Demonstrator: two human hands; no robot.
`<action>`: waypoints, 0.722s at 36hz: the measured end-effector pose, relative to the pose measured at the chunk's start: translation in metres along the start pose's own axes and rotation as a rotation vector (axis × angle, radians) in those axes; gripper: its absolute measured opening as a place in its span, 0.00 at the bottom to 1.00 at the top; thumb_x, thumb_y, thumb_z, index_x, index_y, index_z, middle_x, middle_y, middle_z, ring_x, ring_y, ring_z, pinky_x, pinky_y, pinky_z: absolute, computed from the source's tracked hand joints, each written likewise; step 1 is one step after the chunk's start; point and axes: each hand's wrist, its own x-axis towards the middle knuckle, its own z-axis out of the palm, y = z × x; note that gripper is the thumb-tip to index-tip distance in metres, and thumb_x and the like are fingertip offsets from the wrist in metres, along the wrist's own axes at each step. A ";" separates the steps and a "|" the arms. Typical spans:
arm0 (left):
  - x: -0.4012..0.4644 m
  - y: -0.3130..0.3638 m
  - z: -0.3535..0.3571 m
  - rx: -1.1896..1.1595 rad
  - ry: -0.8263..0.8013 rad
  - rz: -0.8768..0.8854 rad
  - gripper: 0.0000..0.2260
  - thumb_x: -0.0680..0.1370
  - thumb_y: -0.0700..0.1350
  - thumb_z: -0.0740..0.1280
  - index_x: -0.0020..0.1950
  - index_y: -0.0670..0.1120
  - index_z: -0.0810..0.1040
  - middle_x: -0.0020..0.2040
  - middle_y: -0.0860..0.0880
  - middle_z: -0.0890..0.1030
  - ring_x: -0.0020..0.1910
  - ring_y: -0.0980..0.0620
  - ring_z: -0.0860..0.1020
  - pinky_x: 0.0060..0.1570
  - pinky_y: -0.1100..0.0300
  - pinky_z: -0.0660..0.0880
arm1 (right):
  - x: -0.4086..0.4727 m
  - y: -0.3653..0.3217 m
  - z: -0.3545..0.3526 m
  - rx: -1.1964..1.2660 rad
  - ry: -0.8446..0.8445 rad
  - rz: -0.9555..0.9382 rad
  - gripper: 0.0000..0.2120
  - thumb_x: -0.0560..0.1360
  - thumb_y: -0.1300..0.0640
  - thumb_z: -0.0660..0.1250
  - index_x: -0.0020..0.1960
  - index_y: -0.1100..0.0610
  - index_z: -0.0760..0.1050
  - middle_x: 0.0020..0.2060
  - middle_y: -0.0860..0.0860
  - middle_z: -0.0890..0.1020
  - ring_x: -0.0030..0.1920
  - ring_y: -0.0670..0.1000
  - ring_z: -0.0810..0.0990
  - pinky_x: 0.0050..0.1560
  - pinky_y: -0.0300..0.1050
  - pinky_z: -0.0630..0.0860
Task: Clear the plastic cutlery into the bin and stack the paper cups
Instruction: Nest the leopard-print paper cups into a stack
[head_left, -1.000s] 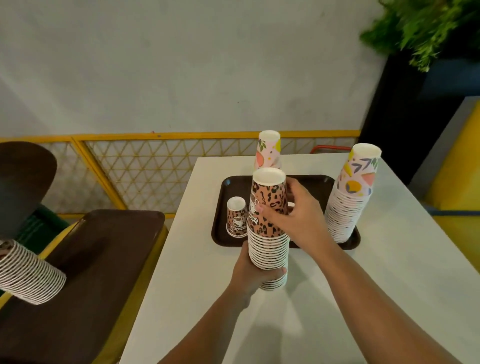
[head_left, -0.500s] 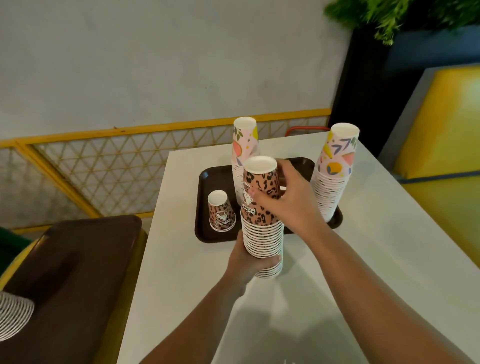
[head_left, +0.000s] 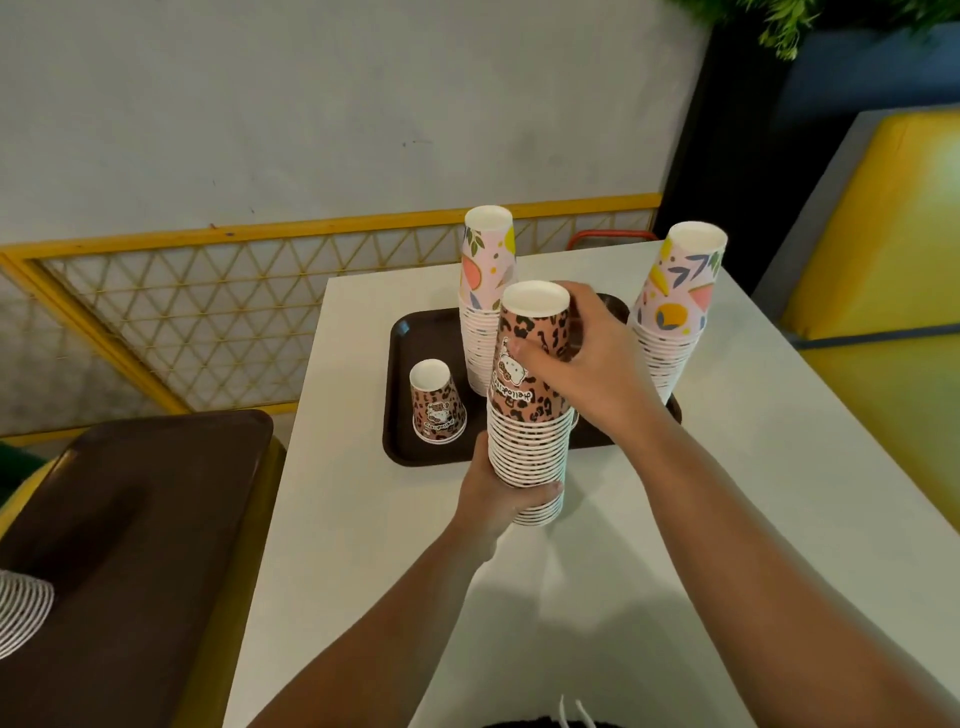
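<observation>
A tall stack of upside-down leopard-print paper cups (head_left: 527, 447) is held over the white table (head_left: 701, 519), in front of a dark tray (head_left: 400, 415). My left hand (head_left: 491, 499) grips the stack near its bottom. My right hand (head_left: 592, 369) grips the top leopard cup. One single leopard cup (head_left: 436, 402) stands upside down on the tray's left. Two stacks of pink patterned cups stand on the tray: one at the back (head_left: 485, 280), one at the right (head_left: 675, 317). White plastic cutlery tips (head_left: 574, 714) poke up from a dark bin at the bottom edge.
A second brown tray (head_left: 130, 545) lies on a yellow seat to the left, with part of another striped cup stack (head_left: 21, 608) at the frame's left edge. A yellow lattice rail runs behind the table. A yellow bench stands at the right.
The view has shifted left and down, so the table sits further right. Both hands keep their hold on the leopard stack, with little change in how they lie.
</observation>
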 end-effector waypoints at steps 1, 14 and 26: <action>0.000 0.000 0.000 -0.004 0.003 0.003 0.45 0.54 0.45 0.81 0.68 0.55 0.67 0.60 0.55 0.78 0.60 0.53 0.76 0.59 0.48 0.76 | 0.000 0.000 0.001 -0.006 0.005 0.001 0.29 0.68 0.47 0.73 0.65 0.52 0.67 0.54 0.44 0.75 0.52 0.40 0.73 0.44 0.24 0.68; 0.000 -0.002 0.003 -0.003 0.008 0.038 0.44 0.56 0.43 0.81 0.69 0.54 0.67 0.61 0.55 0.78 0.60 0.54 0.76 0.58 0.52 0.76 | -0.001 0.001 -0.002 -0.031 0.074 -0.002 0.27 0.68 0.48 0.72 0.64 0.53 0.69 0.49 0.41 0.74 0.49 0.38 0.72 0.41 0.21 0.67; -0.001 0.000 0.009 0.011 0.019 0.045 0.44 0.55 0.44 0.81 0.69 0.53 0.67 0.60 0.54 0.78 0.60 0.54 0.76 0.59 0.51 0.76 | 0.001 0.000 -0.008 -0.008 0.093 -0.021 0.26 0.69 0.48 0.72 0.64 0.52 0.68 0.50 0.40 0.74 0.51 0.39 0.73 0.45 0.26 0.68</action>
